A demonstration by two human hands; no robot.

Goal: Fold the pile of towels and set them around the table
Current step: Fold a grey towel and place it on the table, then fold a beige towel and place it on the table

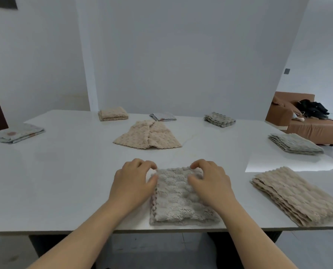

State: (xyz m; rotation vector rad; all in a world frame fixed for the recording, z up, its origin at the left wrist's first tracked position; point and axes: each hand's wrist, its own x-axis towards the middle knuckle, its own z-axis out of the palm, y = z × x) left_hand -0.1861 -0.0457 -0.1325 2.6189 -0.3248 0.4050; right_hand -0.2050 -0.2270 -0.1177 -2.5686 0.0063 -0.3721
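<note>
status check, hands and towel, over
Left hand and right hand both pinch far corners of grey towel, folded, at near table edge. Beige towel mid-table loose, unfinished. Nothing blocking.

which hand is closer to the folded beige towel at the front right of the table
Right. The right hand grips the grey towel just left of the beige towel; the left hand is farther left, at the grey towel's other corner.

One wide-angle head camera looks forward and down from the near edge of the table (64, 181), close above it, toward the far wall (181, 55).
</note>
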